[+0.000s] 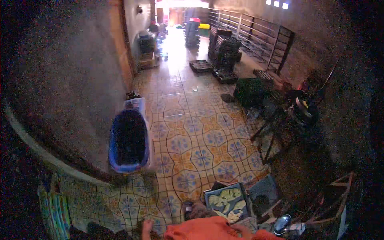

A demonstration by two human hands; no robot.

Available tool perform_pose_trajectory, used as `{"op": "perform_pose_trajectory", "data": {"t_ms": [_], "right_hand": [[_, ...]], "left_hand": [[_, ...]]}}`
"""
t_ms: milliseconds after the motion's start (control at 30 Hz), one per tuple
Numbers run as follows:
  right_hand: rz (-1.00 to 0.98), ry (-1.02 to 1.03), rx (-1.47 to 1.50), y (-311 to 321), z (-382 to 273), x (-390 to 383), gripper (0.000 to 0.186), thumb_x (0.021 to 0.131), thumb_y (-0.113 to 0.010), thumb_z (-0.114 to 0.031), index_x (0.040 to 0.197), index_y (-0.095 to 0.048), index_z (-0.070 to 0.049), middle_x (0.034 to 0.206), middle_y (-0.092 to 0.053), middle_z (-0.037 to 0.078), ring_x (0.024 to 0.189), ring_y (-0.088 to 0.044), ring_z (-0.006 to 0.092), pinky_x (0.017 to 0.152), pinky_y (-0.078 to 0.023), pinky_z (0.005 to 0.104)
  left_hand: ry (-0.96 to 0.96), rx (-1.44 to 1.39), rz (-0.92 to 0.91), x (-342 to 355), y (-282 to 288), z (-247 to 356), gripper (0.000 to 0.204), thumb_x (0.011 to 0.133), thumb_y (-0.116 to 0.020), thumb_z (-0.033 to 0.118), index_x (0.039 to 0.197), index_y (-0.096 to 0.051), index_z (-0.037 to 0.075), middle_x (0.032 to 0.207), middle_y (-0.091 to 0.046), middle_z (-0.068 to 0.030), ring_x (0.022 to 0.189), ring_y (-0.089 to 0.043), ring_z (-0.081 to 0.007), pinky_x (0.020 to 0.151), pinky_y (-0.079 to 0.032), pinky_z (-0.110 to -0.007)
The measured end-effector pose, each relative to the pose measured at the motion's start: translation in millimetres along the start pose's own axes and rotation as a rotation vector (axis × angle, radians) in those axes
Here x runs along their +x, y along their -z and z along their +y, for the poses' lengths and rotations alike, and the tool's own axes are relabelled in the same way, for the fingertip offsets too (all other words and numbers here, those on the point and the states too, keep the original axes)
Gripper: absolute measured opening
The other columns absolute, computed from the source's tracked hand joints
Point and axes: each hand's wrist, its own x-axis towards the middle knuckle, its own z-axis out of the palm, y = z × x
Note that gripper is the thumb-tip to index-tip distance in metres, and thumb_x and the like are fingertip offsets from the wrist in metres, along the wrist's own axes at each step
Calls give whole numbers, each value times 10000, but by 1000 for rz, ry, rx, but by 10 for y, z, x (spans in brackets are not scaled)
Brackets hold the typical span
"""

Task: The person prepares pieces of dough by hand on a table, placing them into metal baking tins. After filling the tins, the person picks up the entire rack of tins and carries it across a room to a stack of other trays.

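Observation:
At the lower edge, left of an orange-red garment [200, 230], my left hand [147, 229] shows small and dim. Its fingers are too unclear to read, and nothing can be made out in it. I cannot make out my right hand; the lower right is dark and partly covered by the orange cloth. Just beyond the garment, a shallow dark-rimmed tray [206, 196] lies with pale yellow, irregular pieces [226, 200] in it. A grey-blue flat panel [264, 188] is right of the tray. A shiny rounded metal object [282, 225] lies farther right.
A blue oval tub [112, 148] with a dark inside stands by the left wall. Stacked dark crates [224, 52] rise farther back, near a metal railing [256, 34]. A dark stand [272, 146] is at the right. Patterned tiles [200, 158] cover the floor.

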Motion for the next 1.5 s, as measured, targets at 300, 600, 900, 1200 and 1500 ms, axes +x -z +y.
{"op": "perform_pose_trajectory", "data": {"t_ms": [300, 600, 900, 1200, 1500], "right_hand": [[382, 505, 42, 2460, -4073, 1904, 524, 927, -636, -469, 1175, -691, -11, 890, -732, 131, 785, -697, 240, 749, -535, 416], [-64, -6, 84, 3378, -4499, 3749, 476, 858, -702, -496, 1046, -754, -62, 863, -749, 97, 771, -694, 193, 689, -528, 376], [43, -233, 369, 4145, -5218, 4211, 440, 903, -681, -440, 1074, -721, -37, 884, -739, 110, 771, -701, 213, 688, -544, 397], [340, 182, 502, 7489, -8088, 6639, 407, 929, -670, -386, 1096, -700, -16, 947, -735, 138, 776, -705, 228, 705, -552, 409], [583, 355, 338, 10610, -10520, 8493, 421, 907, -663, -407, 1056, -709, -16, 988, -727, 132, 787, -700, 199, 699, -548, 403]], "left_hand": [[266, -13, -212, 1522, -566, 1824, 338, 933, -648, 288, 1071, -676, -19, 956, -696, -150, 820, -662, -246, 712, -540, -383], [185, 40, -122, 4411, 102, 3993, 352, 904, -657, 300, 1037, -700, -23, 873, -712, -155, 738, -654, -268, 707, -525, -404], [-299, 132, 64, 8028, 200, 7648, 310, 927, -664, 233, 1083, -695, -32, 924, -731, -151, 869, -699, -263, 782, -541, -380], [74, 171, -332, 9372, -730, 9339, 266, 921, -681, 335, 1002, -676, 82, 815, -697, -61, 756, -658, -203, 674, -525, -369], [-50, 358, -352, 11989, -1550, 12373, 276, 918, -688, 339, 1002, -674, 76, 804, -690, -66, 731, -648, -205, 654, -517, -373]]}}
